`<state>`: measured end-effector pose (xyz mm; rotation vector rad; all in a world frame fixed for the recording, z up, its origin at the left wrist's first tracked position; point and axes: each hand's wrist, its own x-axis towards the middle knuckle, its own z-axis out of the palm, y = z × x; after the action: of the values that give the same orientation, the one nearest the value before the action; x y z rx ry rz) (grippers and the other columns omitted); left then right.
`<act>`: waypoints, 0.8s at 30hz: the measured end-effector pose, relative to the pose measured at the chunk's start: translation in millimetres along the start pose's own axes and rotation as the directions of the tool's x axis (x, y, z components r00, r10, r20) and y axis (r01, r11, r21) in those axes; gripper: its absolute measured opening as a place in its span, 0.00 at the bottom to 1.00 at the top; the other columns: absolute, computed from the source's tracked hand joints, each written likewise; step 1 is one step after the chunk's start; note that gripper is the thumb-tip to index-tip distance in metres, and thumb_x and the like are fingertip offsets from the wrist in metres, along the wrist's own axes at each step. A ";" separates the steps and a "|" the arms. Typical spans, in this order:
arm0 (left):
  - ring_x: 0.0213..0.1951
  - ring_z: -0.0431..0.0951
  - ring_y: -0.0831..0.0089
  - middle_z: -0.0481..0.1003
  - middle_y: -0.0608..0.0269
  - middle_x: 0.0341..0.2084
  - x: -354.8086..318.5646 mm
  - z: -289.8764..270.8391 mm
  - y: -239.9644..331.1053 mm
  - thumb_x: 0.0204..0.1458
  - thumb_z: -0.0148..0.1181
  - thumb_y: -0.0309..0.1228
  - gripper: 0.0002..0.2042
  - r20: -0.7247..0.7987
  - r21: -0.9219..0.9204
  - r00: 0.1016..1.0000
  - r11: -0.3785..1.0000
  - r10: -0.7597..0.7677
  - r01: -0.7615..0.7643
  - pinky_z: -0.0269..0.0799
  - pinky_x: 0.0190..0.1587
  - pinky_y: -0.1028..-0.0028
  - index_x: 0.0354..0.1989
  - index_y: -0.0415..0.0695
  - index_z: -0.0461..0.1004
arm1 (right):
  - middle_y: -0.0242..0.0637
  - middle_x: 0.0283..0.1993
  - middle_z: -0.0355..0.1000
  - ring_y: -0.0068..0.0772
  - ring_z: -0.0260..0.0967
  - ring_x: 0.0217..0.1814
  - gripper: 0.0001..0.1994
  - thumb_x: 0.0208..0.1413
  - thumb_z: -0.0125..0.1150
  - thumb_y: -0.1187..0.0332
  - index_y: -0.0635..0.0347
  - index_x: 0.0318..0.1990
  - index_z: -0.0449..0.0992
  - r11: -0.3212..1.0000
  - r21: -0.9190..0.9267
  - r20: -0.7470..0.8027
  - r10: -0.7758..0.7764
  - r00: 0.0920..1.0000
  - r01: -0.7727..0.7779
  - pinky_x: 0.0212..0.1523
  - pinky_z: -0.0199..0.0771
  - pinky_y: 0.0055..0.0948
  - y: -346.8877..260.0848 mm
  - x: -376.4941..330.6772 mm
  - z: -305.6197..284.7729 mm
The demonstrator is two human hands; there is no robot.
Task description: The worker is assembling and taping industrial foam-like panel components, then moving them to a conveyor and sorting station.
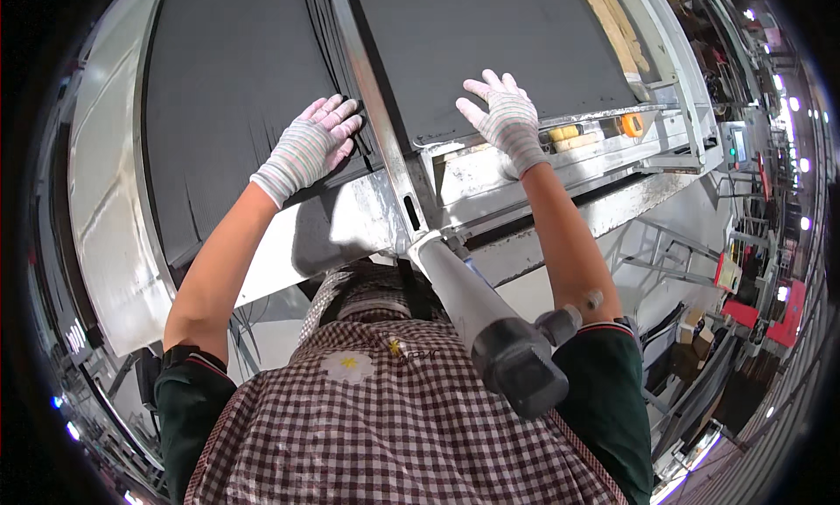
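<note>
My left hand (308,146), in a striped knit glove, lies flat with its fingers extended at the near edge of a dark grey ribbed sheet (227,85). Its fingertips are beside several thin black strips (325,32) that run away along a metal bar (367,94). On the other side of the bar, my right hand (507,120), gloved the same way, has its fingers spread over the near edge of a second dark grey surface (499,32). Nothing shows in either hand. Whether the right fingertips press on that surface I cannot tell.
An orange tape measure (632,124) and yellow-handled tools (569,136) lie in a metal tray beside my right hand. A grey tube with a black end (516,365) juts toward my chest. Wooden strips (612,24) lie along the far right; a red stool (728,271) stands beyond.
</note>
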<state>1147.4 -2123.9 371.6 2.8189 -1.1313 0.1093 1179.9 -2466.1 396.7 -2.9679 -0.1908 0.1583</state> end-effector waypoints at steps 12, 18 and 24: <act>0.67 0.65 0.56 0.76 0.56 0.55 -31.6 -13.7 55.0 0.58 0.55 0.41 0.19 -0.098 -0.108 0.995 0.993 0.028 -0.038 0.48 0.74 0.54 0.51 0.43 0.80 | 0.33 0.74 0.57 0.46 0.51 0.75 0.25 0.60 0.53 0.45 0.37 0.64 0.73 0.999 -0.008 0.115 0.032 0.993 -0.031 0.73 0.53 0.45 -9.7 -5.1 -7.4; 0.66 0.66 0.57 0.76 0.57 0.55 -29.4 -4.7 49.2 0.57 0.55 0.42 0.18 -0.079 -0.133 0.995 0.989 0.056 -0.066 0.51 0.72 0.54 0.49 0.43 0.80 | 0.34 0.70 0.59 0.48 0.57 0.71 0.22 0.59 0.54 0.52 0.34 0.61 0.73 0.998 -0.052 0.116 0.051 0.992 -0.045 0.66 0.65 0.45 -6.5 0.3 -2.7; 0.67 0.65 0.58 0.74 0.58 0.56 -32.3 0.8 47.6 0.58 0.54 0.39 0.18 -0.100 -0.186 0.992 0.978 0.081 -0.098 0.48 0.73 0.55 0.52 0.43 0.77 | 0.38 0.68 0.60 0.49 0.60 0.68 0.27 0.52 0.64 0.57 0.33 0.62 0.70 0.989 -0.075 0.096 -0.122 0.988 0.129 0.64 0.70 0.45 5.1 -5.7 -14.8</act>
<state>1091.2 -2136.0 370.7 2.5699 -1.1811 0.1286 1176.6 -2474.2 411.0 -3.0192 -0.4045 0.2764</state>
